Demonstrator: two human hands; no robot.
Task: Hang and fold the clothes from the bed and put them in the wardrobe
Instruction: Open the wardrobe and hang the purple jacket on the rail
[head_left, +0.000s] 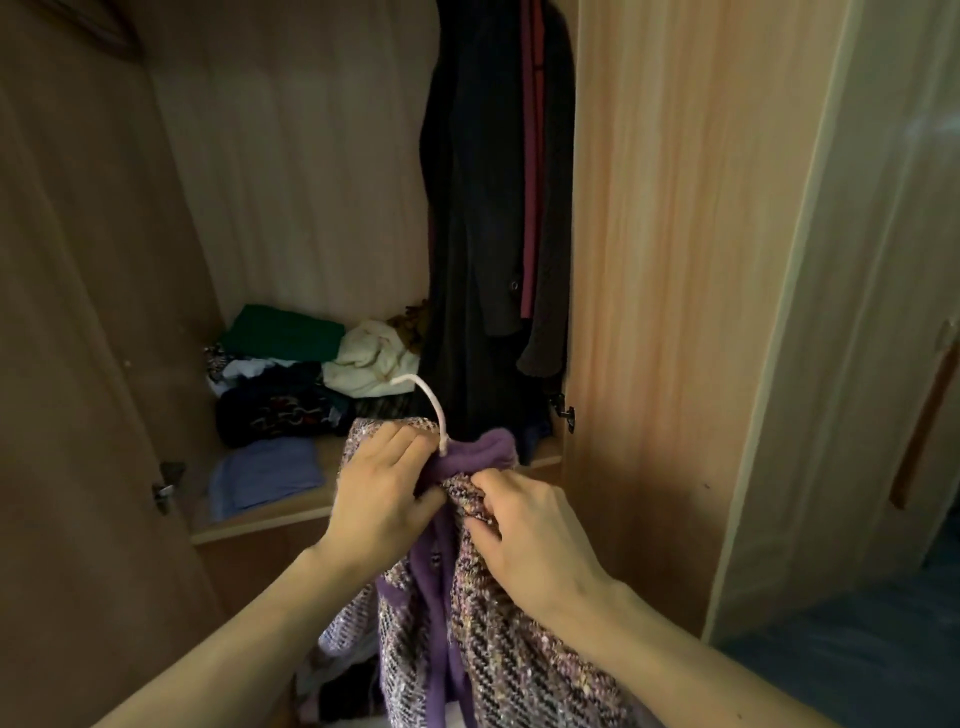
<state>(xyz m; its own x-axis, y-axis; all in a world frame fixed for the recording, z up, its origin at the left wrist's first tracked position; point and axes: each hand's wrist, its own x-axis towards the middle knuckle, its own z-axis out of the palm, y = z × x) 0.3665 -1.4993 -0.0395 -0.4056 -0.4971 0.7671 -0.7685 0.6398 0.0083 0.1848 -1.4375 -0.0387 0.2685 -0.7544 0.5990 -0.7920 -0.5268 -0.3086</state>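
Nearest the lens, the left forearm (234, 629) and the right forearm (675, 639) are extended upward from the lower edge. A lilac tweed garment (524, 649) is held between the two hands in front of the open wardrobe (311, 182), below its shelf line and not yet hung. The left hand (384, 483) is curled round the garment's shoulder, its fingers closed on the cloth just beside the stem of the white hanger (428, 402). The right hand (530, 530) is closed on the tweed front edge, which is pinched between thumb and fingers. A purple fleecy collar (491, 449) is seen between the hands, at the base of the hanger's hook.

Inside the wardrobe, dark coats (483, 234) are hung at the right. On the shelf (270, 517) a green folded item (283, 332), a cream crumpled item (369, 361), a dark patterned item (280, 413) and a pale blue folded item (270, 473) are piled. The left door (78, 338) is swung open.
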